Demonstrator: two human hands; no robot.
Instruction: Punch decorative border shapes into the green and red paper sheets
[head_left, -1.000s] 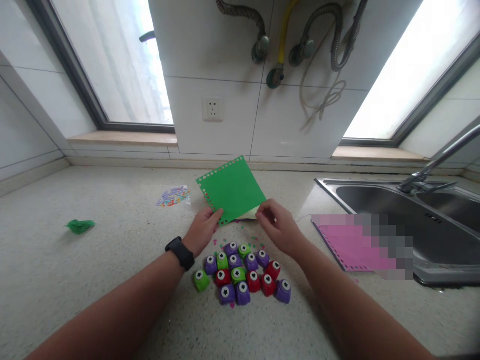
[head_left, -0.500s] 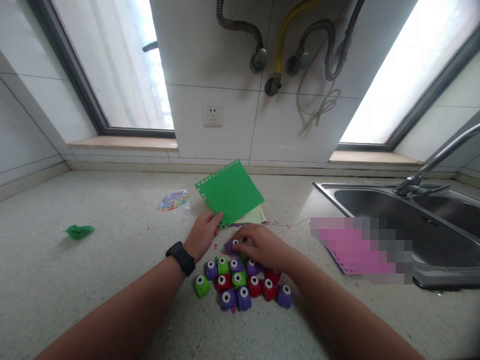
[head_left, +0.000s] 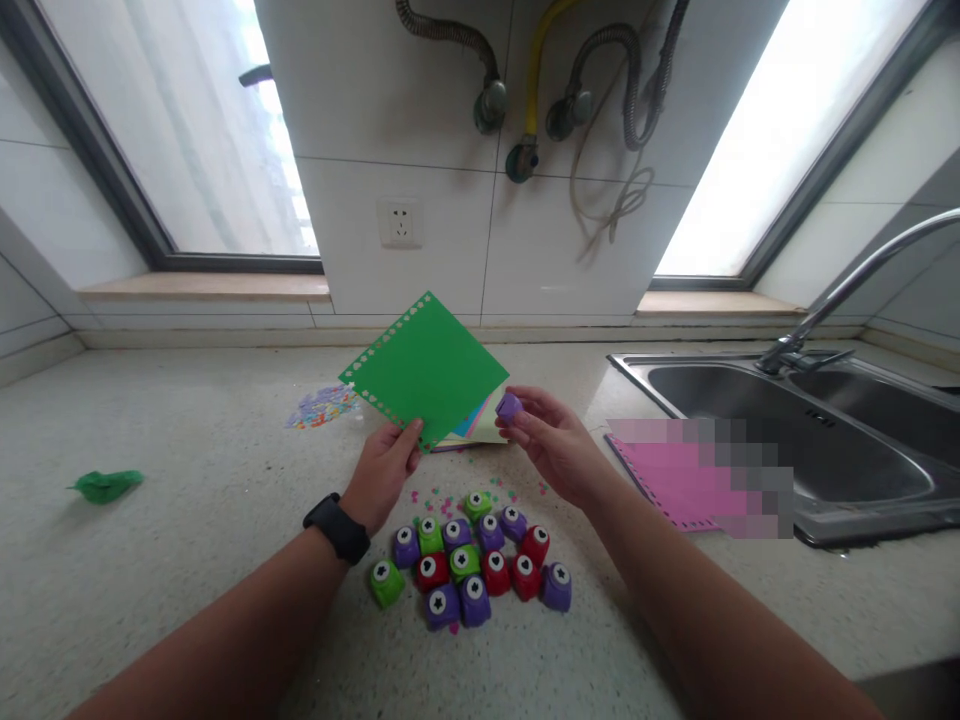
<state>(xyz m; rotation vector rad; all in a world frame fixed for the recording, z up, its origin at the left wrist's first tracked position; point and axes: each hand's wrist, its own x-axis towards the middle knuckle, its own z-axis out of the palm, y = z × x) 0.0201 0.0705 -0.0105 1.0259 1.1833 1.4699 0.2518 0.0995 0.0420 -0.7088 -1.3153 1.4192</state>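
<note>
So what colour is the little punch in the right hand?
Purple; the head view shows the punch pinched in the right hand.

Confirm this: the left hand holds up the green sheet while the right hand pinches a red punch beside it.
Not quite. The punch in the right hand is purple, not red, as the head view shows. The rest stands: the left hand holds up the green sheet, and the punch is beside it.
</note>
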